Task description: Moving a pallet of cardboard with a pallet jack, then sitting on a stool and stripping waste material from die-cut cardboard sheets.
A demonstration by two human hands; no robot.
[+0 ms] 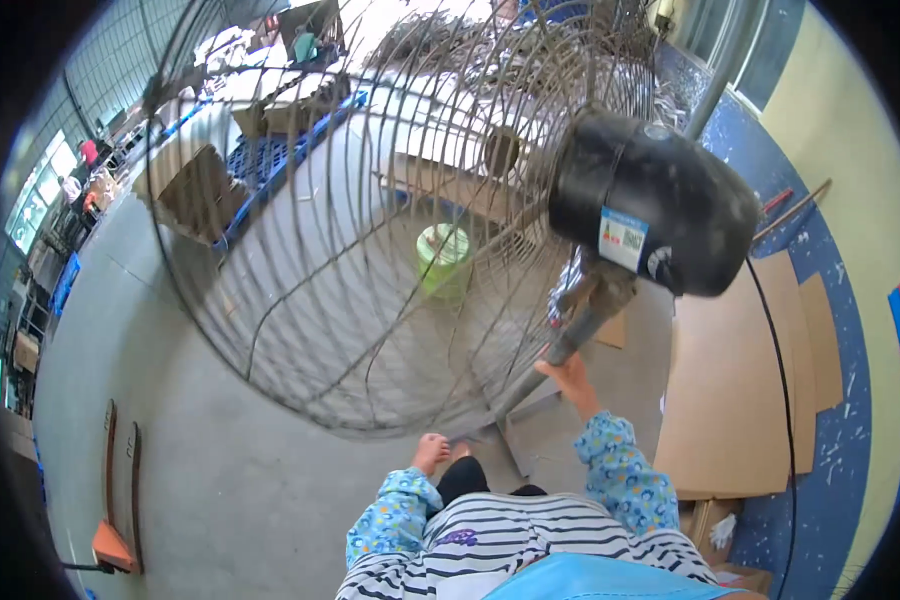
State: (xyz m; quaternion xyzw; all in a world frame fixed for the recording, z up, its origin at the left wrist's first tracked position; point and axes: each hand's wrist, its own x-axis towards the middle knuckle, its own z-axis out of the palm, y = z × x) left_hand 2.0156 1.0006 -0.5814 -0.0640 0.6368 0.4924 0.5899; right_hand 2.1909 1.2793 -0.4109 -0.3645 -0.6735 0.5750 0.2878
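A large standing fan fills the upper middle, with a round wire cage, a black motor housing and a grey pole. My right hand is wrapped round the pole below the motor. Low by my lap, my left hand is loosely closed near the bottom rim of the cage, with nothing visible in it. The fan's metal base stands on the floor before my feet. Both my forearms are in blue patterned sleeves.
Behind the cage stands a green bucket. Flat cardboard sheets lean on the right wall, with a black cable hanging past them. Blue pallets and an open cardboard box lie far left; orange-ended forks lie nearer.
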